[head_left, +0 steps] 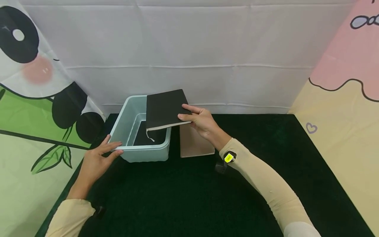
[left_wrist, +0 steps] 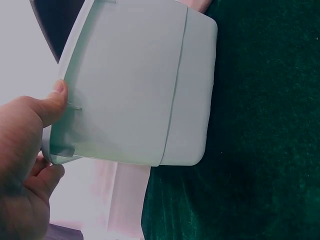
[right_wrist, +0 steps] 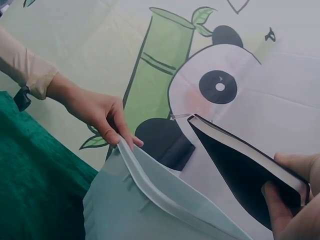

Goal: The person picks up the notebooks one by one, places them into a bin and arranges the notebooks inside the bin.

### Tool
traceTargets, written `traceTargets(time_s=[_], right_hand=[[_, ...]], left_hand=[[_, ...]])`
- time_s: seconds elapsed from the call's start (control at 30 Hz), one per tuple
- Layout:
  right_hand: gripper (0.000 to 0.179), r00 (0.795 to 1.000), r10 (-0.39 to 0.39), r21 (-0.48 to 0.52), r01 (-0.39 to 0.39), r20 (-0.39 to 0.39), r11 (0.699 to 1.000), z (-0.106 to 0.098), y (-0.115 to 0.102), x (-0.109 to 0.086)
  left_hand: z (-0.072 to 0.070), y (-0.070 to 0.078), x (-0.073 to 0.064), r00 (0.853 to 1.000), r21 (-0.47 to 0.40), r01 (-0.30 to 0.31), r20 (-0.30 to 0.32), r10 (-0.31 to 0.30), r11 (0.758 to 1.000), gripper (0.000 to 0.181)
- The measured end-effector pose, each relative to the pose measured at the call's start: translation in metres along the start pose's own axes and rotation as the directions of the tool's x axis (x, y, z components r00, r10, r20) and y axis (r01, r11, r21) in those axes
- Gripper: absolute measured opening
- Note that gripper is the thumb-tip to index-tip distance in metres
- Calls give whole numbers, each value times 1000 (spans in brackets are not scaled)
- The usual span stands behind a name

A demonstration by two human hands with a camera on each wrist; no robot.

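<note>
My right hand [head_left: 205, 124] pinches a black notebook [head_left: 167, 108] by its right edge, fingers on the cover and thumb along the page side. The notebook is tilted over the right part of a light blue plastic bin [head_left: 145, 154], and its ribbon bookmark [head_left: 149, 135] dangles from the near left corner. Inside the bin lies a flat black thing [head_left: 140, 135], partly hidden by the notebook. At the bin's near left corner my left hand [head_left: 96, 161] grips the rim, with the thumb on the outer side in the left wrist view [left_wrist: 56, 102].
A brown notebook [head_left: 195, 144] lies on the dark green cloth [head_left: 177, 197] just right of the bin, partly under my right hand. A white curtain [head_left: 207, 39] hangs behind the table, with printed cartoon cloths at both sides.
</note>
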State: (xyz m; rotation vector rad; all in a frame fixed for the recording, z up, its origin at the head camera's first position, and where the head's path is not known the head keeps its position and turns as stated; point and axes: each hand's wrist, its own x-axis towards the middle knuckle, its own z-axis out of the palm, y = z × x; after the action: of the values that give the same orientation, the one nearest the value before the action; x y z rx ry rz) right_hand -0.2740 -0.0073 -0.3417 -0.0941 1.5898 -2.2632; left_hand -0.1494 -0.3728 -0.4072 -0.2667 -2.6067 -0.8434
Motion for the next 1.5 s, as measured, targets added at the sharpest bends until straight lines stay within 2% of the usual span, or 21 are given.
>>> traceTargets(time_s=[0.37,0.63,0.9,1.13,1.4,1.5], right_hand=[[53,999,36,-39,-36,-12,999,29,10,18],[53,998,57,-104,-59,-23,993,47,21,31],[51,997,50,-104,-55,-56,993,55,34,43],[48,997,71,-123,-74,-28,990,62,41,45],[49,998,41,-235,-48,-37,971,76,45,48],[48,998,38,-266,-49,-45,963,79,46,50]], left_hand=[[0,3,2,1000,3,14,5,-14,1000,33],[-1,1,2,1000,13,29,8,-29,1000,32],[-1,0,3,999,-14,35,12,-35,999,32],[0,2,3,1000,-19,26,4,-26,999,32],[0,1,3,998,-6,61,22,-61,998,32],[1,0,3,999,-10,47,10,-47,999,31]])
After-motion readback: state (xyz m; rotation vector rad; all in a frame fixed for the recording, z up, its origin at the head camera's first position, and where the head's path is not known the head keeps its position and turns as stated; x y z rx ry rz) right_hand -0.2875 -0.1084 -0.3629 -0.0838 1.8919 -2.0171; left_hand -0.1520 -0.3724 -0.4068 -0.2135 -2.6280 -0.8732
